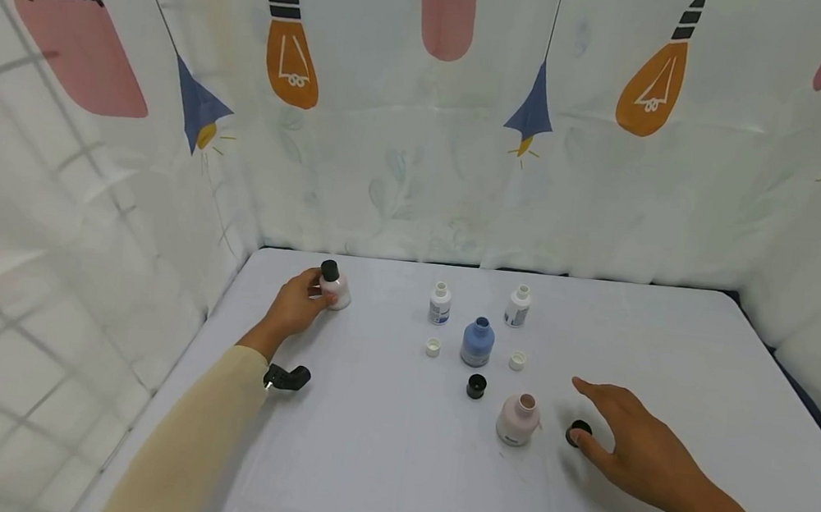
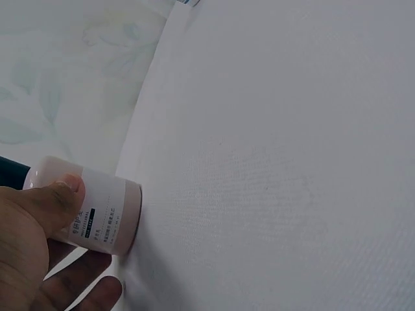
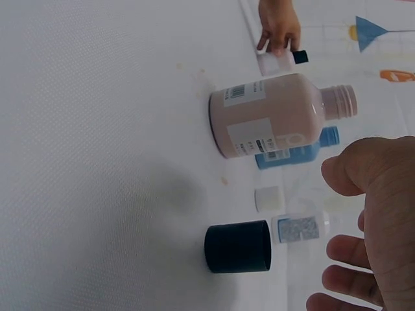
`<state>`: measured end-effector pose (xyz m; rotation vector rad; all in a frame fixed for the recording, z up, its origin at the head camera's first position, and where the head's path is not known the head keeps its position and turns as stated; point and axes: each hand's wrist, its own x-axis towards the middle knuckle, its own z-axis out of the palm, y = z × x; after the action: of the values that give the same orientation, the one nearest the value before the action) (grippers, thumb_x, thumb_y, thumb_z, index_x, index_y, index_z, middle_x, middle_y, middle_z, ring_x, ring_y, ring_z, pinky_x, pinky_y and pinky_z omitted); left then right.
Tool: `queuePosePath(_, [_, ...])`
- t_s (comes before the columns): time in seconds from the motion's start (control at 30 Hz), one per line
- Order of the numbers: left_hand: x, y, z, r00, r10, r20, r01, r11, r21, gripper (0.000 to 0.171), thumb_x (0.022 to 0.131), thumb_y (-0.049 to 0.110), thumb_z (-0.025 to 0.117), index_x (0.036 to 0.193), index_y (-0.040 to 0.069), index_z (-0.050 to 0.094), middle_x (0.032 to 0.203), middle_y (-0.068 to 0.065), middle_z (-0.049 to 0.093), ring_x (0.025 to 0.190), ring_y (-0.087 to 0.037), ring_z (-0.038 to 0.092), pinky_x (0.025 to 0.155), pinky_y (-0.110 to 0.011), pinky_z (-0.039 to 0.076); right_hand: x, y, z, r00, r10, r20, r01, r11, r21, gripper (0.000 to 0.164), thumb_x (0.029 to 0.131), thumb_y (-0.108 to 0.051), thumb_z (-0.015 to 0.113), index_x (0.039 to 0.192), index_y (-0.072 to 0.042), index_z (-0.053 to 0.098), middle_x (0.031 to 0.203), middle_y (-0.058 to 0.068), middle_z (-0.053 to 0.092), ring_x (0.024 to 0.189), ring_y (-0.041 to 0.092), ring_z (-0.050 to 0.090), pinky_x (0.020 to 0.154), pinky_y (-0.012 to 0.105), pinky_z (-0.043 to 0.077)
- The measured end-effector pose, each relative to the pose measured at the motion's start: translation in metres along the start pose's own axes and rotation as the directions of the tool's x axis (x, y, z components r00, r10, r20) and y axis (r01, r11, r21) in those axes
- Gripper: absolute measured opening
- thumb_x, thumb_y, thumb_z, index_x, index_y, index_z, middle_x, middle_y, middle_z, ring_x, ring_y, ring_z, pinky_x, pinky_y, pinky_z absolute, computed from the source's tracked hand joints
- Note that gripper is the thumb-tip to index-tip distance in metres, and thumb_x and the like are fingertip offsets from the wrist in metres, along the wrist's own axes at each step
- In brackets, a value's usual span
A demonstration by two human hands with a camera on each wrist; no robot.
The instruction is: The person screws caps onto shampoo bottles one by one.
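Note:
At the far left of the table, my left hand point(image 1: 294, 308) grips a pale pink bottle point(image 1: 338, 290) with a black cap on. The left wrist view shows the thumb pressed on this labelled bottle point(image 2: 104, 210), its base at the tabletop. My right hand point(image 1: 640, 447) is held with fingers spread beside a loose black cap point(image 1: 578, 429). In the right wrist view that cap point(image 3: 237, 247) stands on the table, apart from the fingers. Left of it stands an uncapped pink bottle point(image 1: 516, 423), its threaded neck bare.
An uncapped blue bottle point(image 1: 477, 345) stands mid-table, with another black cap point(image 1: 475, 386) in front. Two small uncapped white bottles, one left point(image 1: 440, 304) and one right point(image 1: 518, 307), stand behind. Two white caps, left point(image 1: 433, 347) and right point(image 1: 517, 360), flank the blue bottle. Patterned curtains point(image 1: 417, 191) surround the table.

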<state>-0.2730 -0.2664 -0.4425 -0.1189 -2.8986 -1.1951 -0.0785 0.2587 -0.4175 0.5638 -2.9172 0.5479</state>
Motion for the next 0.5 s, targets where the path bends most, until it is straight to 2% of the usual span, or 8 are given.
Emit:
queuePosePath(0.2, [0.0011, -0.0027, 0.0003, 1.000, 0.006, 0.008, -0.006, 1.000, -0.003, 0.068, 0.101, 0.018, 0.068, 0.156, -0.001, 0.033, 0.149, -0.025, 0.049, 0.133, -0.040, 0.053, 0.109, -0.053, 0.041, 0.0006, 0.0028, 0.0021, 1.000, 0.002, 0.007, -0.002, 1.000, -0.003, 0.068, 0.093, -0.032, 0.078, 0.152, -0.014, 0.047, 0.137, 0.015, 0.055, 0.124, 0.037, 0.056, 0.084, 0.057, 0.055])
queuePosePath(0.33, [-0.0002, -0.0045, 0.0004, 1.000, -0.005, 0.022, 0.005, 1.000, -0.008, 0.079, 0.100, 0.019, 0.070, 0.161, 0.004, 0.023, 0.154, -0.024, 0.044, 0.134, -0.040, 0.051, 0.108, -0.053, 0.042, 0.0001, 0.0042, 0.0027, 1.000, 0.007, 0.012, -0.007, 1.000, 0.001, 0.068, 0.093, -0.032, 0.077, 0.151, -0.014, 0.047, 0.138, 0.016, 0.054, 0.125, 0.038, 0.055, 0.085, 0.058, 0.054])
queuePosePath(0.5, [-0.0066, -0.0054, -0.0014, 1.000, -0.011, -0.009, 0.011, 0.999, 0.031, 0.090, 0.098, 0.024, 0.073, 0.165, 0.013, 0.014, 0.160, -0.020, 0.036, 0.135, -0.040, 0.051, 0.105, -0.054, 0.045, 0.0000, 0.0057, 0.0044, 1.000, 0.005, 0.012, -0.005, 1.000, 0.003, 0.068, 0.094, -0.033, 0.077, 0.152, -0.014, 0.047, 0.138, 0.016, 0.054, 0.126, 0.037, 0.055, 0.085, 0.058, 0.054])
